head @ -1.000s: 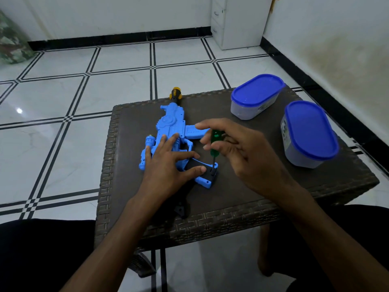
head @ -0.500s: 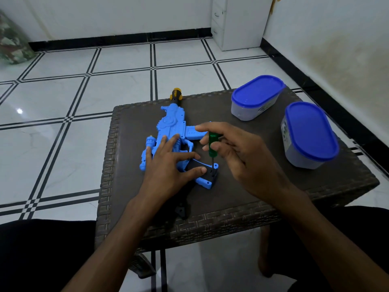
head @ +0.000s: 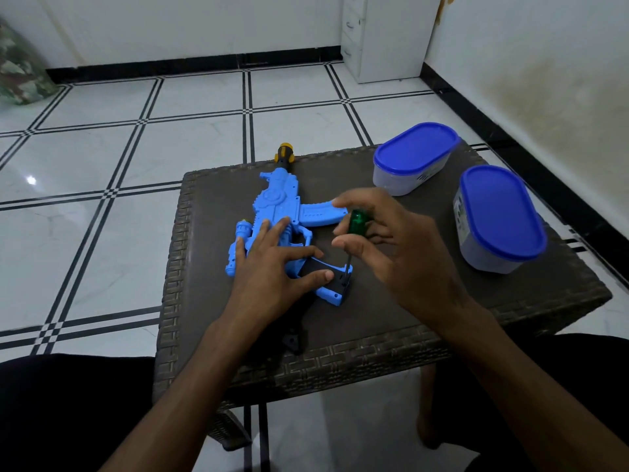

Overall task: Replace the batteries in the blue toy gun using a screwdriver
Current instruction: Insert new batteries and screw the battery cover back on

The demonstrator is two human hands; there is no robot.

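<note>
Since the earlier frame the right hand (head: 405, 253) has been raised slightly, and its index finger is now lifted clear above the green handle. The blue toy gun (head: 282, 212) is laid flat on the brown woven table (head: 442, 301), its yellow-and-black muzzle at the table's far edge and its black-panelled grip toward the near edge. The screwdriver (head: 354, 240) is held upright, pinched between thumb and fingers, with its tip set at the grip's end. The left hand (head: 272, 267) is spread flat, pressed on the gun's body, thumb on the black panel. Two blue-lidded containers (head: 413, 158) are noted on the table's right side; their label print cannot be read.
</note>
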